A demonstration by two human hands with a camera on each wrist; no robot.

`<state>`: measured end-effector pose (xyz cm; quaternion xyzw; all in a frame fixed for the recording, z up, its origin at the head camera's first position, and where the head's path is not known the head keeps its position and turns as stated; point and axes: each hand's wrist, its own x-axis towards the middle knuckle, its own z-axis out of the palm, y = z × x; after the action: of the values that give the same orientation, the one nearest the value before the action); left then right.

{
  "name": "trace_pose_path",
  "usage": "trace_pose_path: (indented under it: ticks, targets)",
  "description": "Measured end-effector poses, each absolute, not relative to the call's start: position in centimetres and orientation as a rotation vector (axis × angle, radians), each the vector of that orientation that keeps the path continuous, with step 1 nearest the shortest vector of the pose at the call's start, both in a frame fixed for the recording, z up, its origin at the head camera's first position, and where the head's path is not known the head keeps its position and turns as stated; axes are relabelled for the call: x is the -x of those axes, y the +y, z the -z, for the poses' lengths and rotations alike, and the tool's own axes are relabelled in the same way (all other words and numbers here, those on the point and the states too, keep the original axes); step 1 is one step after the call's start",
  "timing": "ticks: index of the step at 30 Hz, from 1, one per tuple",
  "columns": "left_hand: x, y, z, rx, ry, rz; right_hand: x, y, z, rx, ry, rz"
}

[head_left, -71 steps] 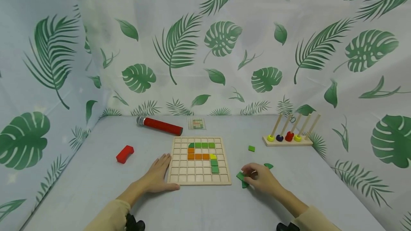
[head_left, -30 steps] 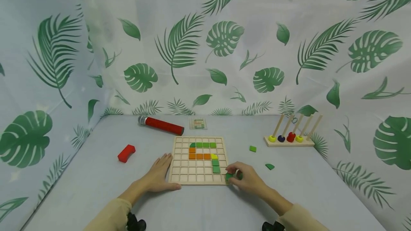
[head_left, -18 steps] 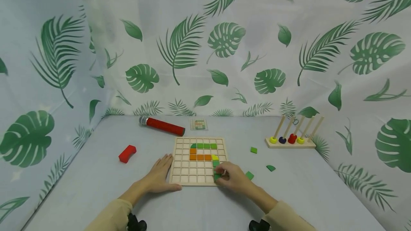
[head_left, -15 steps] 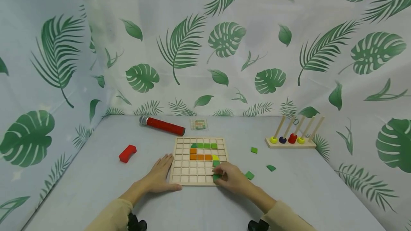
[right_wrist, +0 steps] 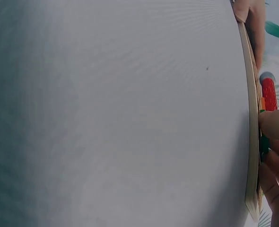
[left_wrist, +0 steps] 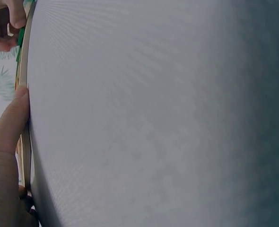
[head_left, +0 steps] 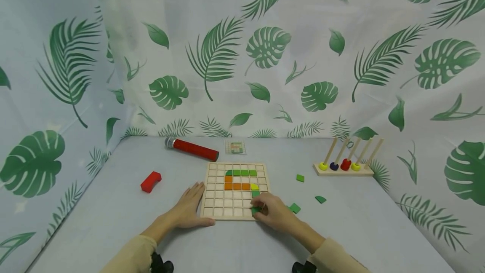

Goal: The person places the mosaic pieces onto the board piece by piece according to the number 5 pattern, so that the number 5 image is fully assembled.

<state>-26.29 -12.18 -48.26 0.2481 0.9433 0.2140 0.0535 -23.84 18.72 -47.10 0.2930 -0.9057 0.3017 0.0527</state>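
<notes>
A wooden grid board point(head_left: 223, 202) lies flat on the table, with green, orange and yellow tiles in some of its cells. My left hand point(head_left: 187, 210) rests along the board's left side, fingers straight, its thumb point(left_wrist: 15, 113) at the front left corner. With curled fingers my right hand point(head_left: 275, 212) pinches a green tile point(head_left: 255, 210) at the board's front right part; the hand partly covers it. In the right wrist view the thumb and fingers stand around the green tile at the board's edge. Whether the tile lies fully in a cell cannot be seen.
Right of the board lie loose green tiles point(head_left: 294, 208), a quarter-round one point(head_left: 320, 199) and a square one point(head_left: 300, 178). Behind stand a peg abacus point(head_left: 342, 172), a small pattern card point(head_left: 235, 147) and a red microphone-like cylinder point(head_left: 195, 149). A red block point(head_left: 150, 181) lies left.
From the loose tiles, my right hand has moved left onto the board with a green tile. Over the last half second it has barely moved. My left hand has stayed in place.
</notes>
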Motion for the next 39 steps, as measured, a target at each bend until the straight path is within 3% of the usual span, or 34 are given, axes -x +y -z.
trace_pose_path:
  ticks: [31,39]
  targets:
    - [26.4,-12.3,48.6,-0.788,2.880,-0.654,23.6,19.5,47.0,-0.868,-2.703,-0.988]
    - [26.5,-12.3,48.7,-0.787,2.878,-0.652,23.6,22.1,46.6,-0.712,-2.663,-1.018]
